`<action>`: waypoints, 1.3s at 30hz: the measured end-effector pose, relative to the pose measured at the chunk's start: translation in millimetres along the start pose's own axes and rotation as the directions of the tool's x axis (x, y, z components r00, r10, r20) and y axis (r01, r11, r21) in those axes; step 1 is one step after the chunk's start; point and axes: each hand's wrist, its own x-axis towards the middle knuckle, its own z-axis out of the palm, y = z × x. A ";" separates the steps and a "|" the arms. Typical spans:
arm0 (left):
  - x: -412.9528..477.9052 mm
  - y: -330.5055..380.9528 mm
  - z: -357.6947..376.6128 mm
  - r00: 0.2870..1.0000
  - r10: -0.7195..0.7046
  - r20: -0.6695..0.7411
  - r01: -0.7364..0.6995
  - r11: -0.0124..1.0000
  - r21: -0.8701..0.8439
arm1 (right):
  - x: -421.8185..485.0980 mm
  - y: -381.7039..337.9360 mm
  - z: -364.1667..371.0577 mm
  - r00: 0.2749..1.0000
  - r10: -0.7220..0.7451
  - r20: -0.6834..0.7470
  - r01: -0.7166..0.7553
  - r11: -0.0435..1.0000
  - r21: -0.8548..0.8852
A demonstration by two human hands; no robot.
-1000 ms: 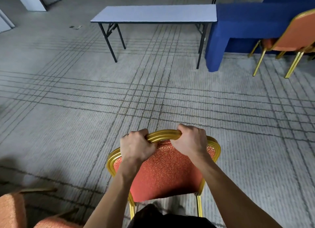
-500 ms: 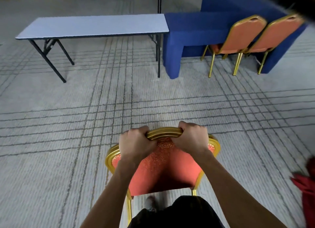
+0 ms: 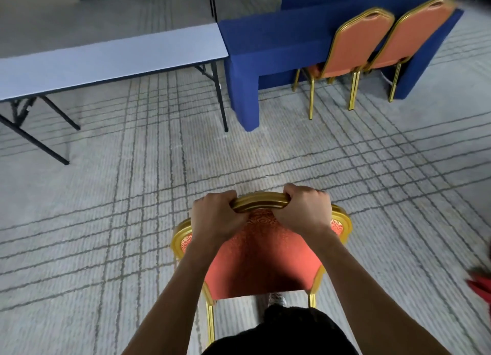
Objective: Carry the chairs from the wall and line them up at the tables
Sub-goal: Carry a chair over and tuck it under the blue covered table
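**A:** Where is the chair that is being carried?

**B:** The carried chair (image 3: 263, 259), orange pad in a gold frame, is on the near side of the blue-draped table (image 3: 265, 41) and well apart from it. Grey lined carpet (image 3: 106, 222) lies between them. We look down on its backrest from behind. Two gold back legs show under the pad. The seat and front legs are hidden, so I cannot tell whether it is off the floor.

**A:** And the hands?

**B:** Both grip the arched top rail of the back. The left hand (image 3: 216, 216) has its fingers curled over the left part of the rail, and the right hand (image 3: 305, 211) grips the right part. The knuckles point toward the blue-draped table, and a short stretch of gold rail is bare between the hands.

**A:** What stands at the blue-draped table?

**B:** Two matching chairs stand at its near long side, toward its right end, with their backs to us. The left placed chair (image 3: 356, 44) and the right placed chair (image 3: 422, 33) are just beside each other, seats partly under the table.

**A:** Anything else?

**B:** A grey folding table (image 3: 111, 60) with black legs stands end to end with the blue-draped table, at its left end. A red object (image 3: 481, 288) lies on the carpet well to the near side of the blue-draped table's right end. It is cut off by the frame, so I cannot tell what it is. A shoe (image 3: 276, 299) shows below the carried chair's pad.
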 end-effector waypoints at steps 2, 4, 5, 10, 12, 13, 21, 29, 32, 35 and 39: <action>28.0 8.2 6.3 1.000 -0.015 -0.013 0.015 1.000 -0.022 | 28.1 13.4 5.5 0.999 -0.030 -0.038 0.030 1.000 0.000; 53.4 16.7 9.1 1.000 -0.010 -0.002 0.010 1.000 -0.026 | 53.2 23.8 8.6 0.996 -0.047 -0.075 0.048 0.999 0.011; 67.8 21.4 9.4 1.000 0.003 -0.003 -0.003 1.000 -0.028 | 66.8 28.9 10.1 0.995 -0.051 -0.090 0.053 0.998 0.018; 138.8 36.4 18.3 0.998 0.052 -0.033 -0.054 0.998 -0.037 | 134.2 51.7 17.3 0.994 -0.036 -0.103 0.037 0.999 0.006; 173.6 39.8 24.4 0.998 0.060 -0.032 -0.062 0.997 -0.049 | 165.7 59.6 26.7 0.992 -0.038 -0.117 0.038 0.999 -0.003; 188.4 41.1 27.6 0.998 0.061 -0.031 -0.063 0.996 -0.061 | 178.8 63.1 32.1 0.991 -0.031 -0.127 0.031 1.000 -0.007; 322.9 48.4 42.6 0.993 0.119 0.004 -0.118 0.989 -0.092 | 297.7 79.5 49.3 0.983 0.028 -0.180 -0.034 0.999 -0.029; 452.6 95.6 48.2 0.966 0.256 -0.028 -0.257 0.964 -0.073 | 410.3 125.0 42.9 0.976 0.113 -0.185 -0.133 0.986 -0.097; 496.1 109.4 57.6 0.962 0.270 -0.049 -0.273 0.959 -0.072 | 452.9 144.1 48.4 0.970 0.089 -0.225 -0.107 0.992 -0.070; 548.5 131.5 77.2 0.958 0.271 -0.094 -0.280 0.956 -0.090 | 512.0 178.1 56.2 0.971 0.036 -0.237 -0.049 0.998 -0.046; 617.3 174.6 98.0 0.949 0.285 -0.136 -0.295 0.954 -0.059 | 578.4 229.2 62.4 0.969 0.028 -0.245 -0.023 0.999 0.022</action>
